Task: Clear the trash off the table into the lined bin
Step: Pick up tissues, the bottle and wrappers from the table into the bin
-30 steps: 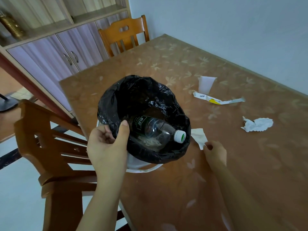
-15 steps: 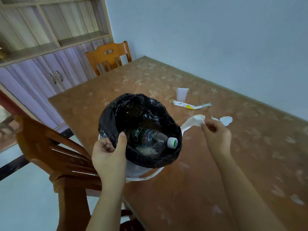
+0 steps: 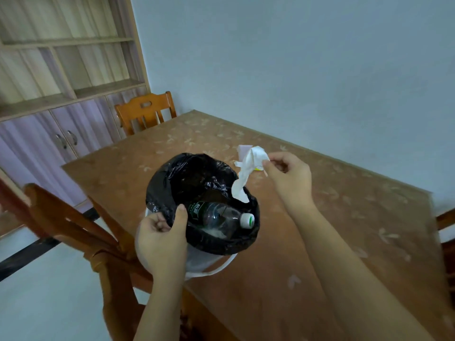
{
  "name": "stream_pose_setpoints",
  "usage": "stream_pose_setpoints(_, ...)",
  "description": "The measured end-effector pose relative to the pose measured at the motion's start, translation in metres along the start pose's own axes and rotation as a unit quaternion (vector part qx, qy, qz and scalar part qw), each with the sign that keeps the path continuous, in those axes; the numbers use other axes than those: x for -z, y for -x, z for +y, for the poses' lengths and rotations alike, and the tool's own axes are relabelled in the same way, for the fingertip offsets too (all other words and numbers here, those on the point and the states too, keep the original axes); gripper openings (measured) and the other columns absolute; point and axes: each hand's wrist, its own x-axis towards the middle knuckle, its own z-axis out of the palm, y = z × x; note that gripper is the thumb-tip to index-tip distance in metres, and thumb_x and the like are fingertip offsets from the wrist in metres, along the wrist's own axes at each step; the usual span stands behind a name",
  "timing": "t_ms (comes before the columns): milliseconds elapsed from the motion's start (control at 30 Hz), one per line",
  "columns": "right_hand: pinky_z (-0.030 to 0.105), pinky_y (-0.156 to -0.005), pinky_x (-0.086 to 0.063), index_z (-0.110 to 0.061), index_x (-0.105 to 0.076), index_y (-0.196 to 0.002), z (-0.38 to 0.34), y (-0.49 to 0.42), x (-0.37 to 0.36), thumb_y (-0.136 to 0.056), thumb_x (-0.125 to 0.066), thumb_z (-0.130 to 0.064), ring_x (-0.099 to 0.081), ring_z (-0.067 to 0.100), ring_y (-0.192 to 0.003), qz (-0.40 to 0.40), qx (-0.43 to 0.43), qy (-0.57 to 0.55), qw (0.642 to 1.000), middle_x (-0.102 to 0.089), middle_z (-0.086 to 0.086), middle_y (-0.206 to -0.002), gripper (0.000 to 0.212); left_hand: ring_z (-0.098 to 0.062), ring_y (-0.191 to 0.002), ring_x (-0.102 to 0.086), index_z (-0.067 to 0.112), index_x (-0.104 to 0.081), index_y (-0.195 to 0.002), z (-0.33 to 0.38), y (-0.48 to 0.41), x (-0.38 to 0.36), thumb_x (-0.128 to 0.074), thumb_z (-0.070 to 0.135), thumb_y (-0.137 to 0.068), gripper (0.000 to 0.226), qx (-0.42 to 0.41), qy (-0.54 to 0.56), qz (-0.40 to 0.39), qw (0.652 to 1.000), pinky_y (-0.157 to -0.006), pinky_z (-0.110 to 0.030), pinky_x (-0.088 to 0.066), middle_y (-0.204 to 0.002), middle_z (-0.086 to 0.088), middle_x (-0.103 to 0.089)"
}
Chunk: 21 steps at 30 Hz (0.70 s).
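My left hand [image 3: 161,238] grips the near rim of a white bin with a black liner [image 3: 170,185], held at the table's near-left edge. Inside lies an empty plastic bottle [image 3: 219,217] with a white cap. My right hand [image 3: 286,175] pinches a white tissue [image 3: 248,168] that hangs down over the bin's far-right rim. Behind the tissue, a pale cup [image 3: 244,150] and a torn wrapper [image 3: 236,164] lie on the table, mostly hidden.
The brown patterned table [image 3: 320,230] stretches right and back to the pale wall. One wooden chair [image 3: 145,112] stands at the far end, another [image 3: 73,222] at the near left. A cabinet with shelves [image 3: 61,124] fills the left.
My right hand picked the tissue up from the table beside the bin and lifted it over the bin's far rim. The camera tilted up. My left hand kept its hold on the bin.
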Motion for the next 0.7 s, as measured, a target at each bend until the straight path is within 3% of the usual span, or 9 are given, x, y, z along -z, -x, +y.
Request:
stream_pose_setpoints(167,-0.001,-0.062,-0.039,-0.018,-0.068,-0.094,0.001,0.022,0.002,-0.08,-0.064,-0.015,-0.054,-0.003,-0.068,-0.165,0.013,0.073,0.984,-0.064,-0.008,-0.084,0.015,-0.015,-0.052,-0.028,0.02,-0.033,-0.062,0.012,0.019,-0.007,-0.067,0.034,-0.076,0.039,0.013,0.013,-0.01,1.0,-0.053,-0.029,-0.032,-0.058,0.002,-0.029)
stream_pose_setpoints(233,0.0,-0.064,-0.039,-0.018,-0.066,-0.101,0.01,0.024,0.012,-0.081,-0.064,-0.018,-0.055,-0.001,-0.074,-0.192,0.018,0.103,0.976,-0.063,-0.008,-0.091,0.02,-0.016,-0.052,-0.029,0.018,-0.035,-0.063,0.014,0.026,-0.012,-0.067,0.033,-0.077,0.038,0.019,0.017,-0.014,1.0,-0.053,-0.029,-0.032,-0.059,0.001,-0.03)
stream_pose_setpoints(367,0.009,-0.068,-0.039,-0.021,-0.066,-0.099,0.035,0.009,0.049,-0.083,-0.06,-0.018,-0.055,0.003,-0.079,-0.167,-0.005,0.125,0.978,-0.062,-0.013,-0.092,0.017,-0.015,-0.051,-0.029,0.017,-0.034,-0.064,0.018,0.035,-0.028,-0.066,0.033,-0.078,0.038,0.012,0.017,-0.021,1.0,-0.052,-0.027,-0.032,-0.058,0.001,-0.03)
stream_pose_setpoints(467,0.021,-0.076,-0.042,-0.019,-0.066,-0.1,0.064,-0.01,0.081,-0.083,-0.06,-0.019,-0.057,0.011,-0.085,-0.143,-0.038,0.145,0.978,-0.065,-0.005,-0.098,0.018,-0.014,-0.049,-0.028,0.019,-0.033,-0.063,0.022,0.04,-0.048,-0.067,0.033,-0.078,0.039,0.001,0.008,-0.008,1.0,-0.05,-0.026,-0.029,-0.059,0.002,-0.029)
stream_pose_setpoints(600,0.029,-0.078,-0.046,-0.018,-0.066,-0.099,0.112,-0.041,0.119,-0.083,-0.059,-0.018,-0.056,0.01,-0.086,-0.119,-0.087,0.162,0.976,-0.066,-0.001,-0.102,0.017,-0.003,-0.041,-0.031,0.018,-0.036,-0.064,0.028,0.044,-0.089,-0.068,0.03,-0.078,0.037,-0.009,0.019,0.017,1.0,-0.043,-0.011,-0.029,-0.059,0.002,-0.031)
stream_pose_setpoints(700,0.025,-0.076,-0.042,-0.017,-0.066,-0.098,0.146,-0.065,0.132,-0.083,-0.06,-0.017,-0.056,0.011,-0.083,-0.109,-0.093,0.164,0.976,-0.066,0.0,-0.1,0.016,-0.006,-0.043,-0.031,0.021,-0.036,-0.063,0.023,0.045,-0.119,-0.068,0.037,-0.074,0.038,-0.023,-0.003,0.029,0.999,-0.048,-0.021,-0.032,-0.058,0.003,-0.032)
